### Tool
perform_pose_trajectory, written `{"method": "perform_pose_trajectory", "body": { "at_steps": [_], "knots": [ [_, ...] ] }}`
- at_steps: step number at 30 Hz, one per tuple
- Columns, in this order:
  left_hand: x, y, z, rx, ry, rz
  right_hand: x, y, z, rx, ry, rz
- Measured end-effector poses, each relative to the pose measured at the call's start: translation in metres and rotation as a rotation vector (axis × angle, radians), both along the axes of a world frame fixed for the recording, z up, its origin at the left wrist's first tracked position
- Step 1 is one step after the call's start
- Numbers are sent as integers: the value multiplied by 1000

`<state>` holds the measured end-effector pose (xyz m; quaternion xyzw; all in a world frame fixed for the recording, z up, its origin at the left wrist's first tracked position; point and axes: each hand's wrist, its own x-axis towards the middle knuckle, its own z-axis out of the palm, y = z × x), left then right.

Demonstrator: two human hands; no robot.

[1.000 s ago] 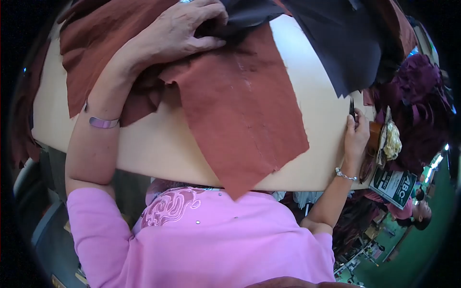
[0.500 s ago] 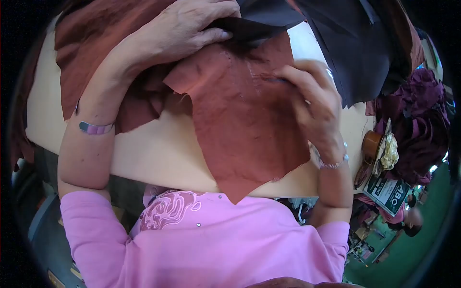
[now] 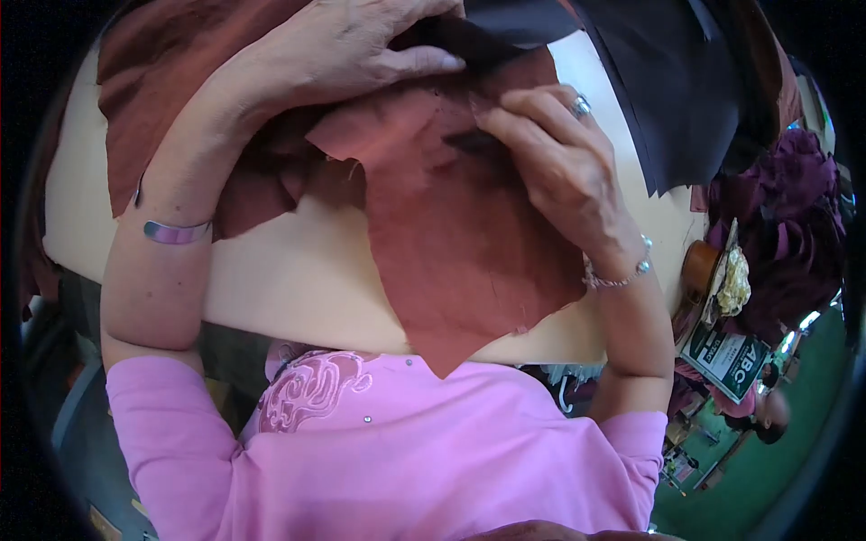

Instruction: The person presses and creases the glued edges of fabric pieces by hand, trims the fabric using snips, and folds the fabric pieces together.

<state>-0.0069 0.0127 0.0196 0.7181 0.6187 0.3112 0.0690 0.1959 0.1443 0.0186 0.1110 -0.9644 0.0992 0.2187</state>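
Note:
A piece of rust-brown cloth (image 3: 469, 243) lies over the pale table edge, one corner hanging towards my pink shirt. My left hand (image 3: 370, 45) lies across the cloth's top, thumb stretched apart from the fingers, beside a dark cloth fold; some fingertips leave the frame. Over the cloth's upper right part, my right hand (image 3: 564, 158) is closed, thumb and fingertips pinched together near faint whitish marks. Whatever is in that pinch is too small or hidden to make out. More rust-brown cloth (image 3: 162, 108) spreads beneath my left forearm.
Black cloth (image 3: 672, 90) hangs over the upper right of the pale table (image 3: 298, 270). Beyond it are a purple cloth heap (image 3: 794, 216), a brown tape roll (image 3: 699, 264) and a dark box marked ABC (image 3: 726, 361). Another person (image 3: 767, 410) is at far right.
My right hand has moved left and up over the cloth, its fingers now more tightly pinched. My left hand has shifted slightly right, and the cloth stays nearly in place.

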Motion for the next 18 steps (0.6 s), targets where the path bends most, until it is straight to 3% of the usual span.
{"method": "perform_pose_trajectory", "body": {
  "at_steps": [4,10,18],
  "knots": [
    [5,0,2,13,41,34,1,-3,-5,25,80,27],
    [7,3,4,-138,95,129,63,-16,11,76,-100,33],
    [4,3,-8,26,59,68,69,-25,4,74,-66,-17]
  ]
}}
